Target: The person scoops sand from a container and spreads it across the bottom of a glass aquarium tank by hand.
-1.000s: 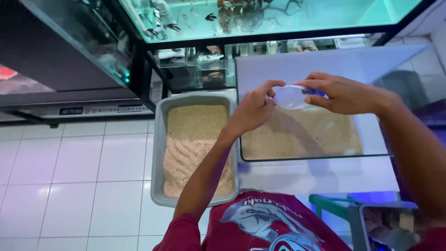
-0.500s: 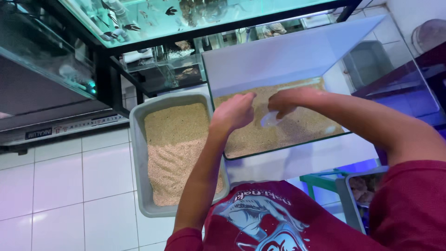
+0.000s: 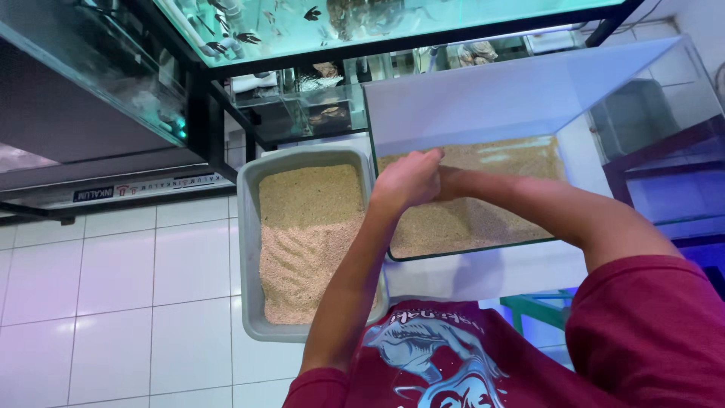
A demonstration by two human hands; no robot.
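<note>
White tiled floor [image 3: 113, 287] far out to the left of the hands; grey plastic tray [image 3: 249, 249] resting on it, filled with tan sand [image 3: 302, 234] that shows finger-raked grooves, just left of the left forearm; above and behind, a black metal rack [image 3: 204, 113] carrying lit fish tanks [image 3: 302, 23] with dark fish; left hand [image 3: 404, 181] curled over the near left edge of a small glass aquarium [image 3: 521, 91], fingers bent inward, whether it grips anything I cannot tell; the aquarium's floor covered in a layer of the same tan sand, directly beneath and beyond the hands; right hand [image 3: 445, 180] mostly hidden behind the left hand, touching it, reaching into the aquarium over the sand; its grip cannot be made out; right forearm stretches across the tank's front toward a red sleeve [image 3: 649, 325]; green stool frame [image 3: 540, 310] below the right arm.
</note>
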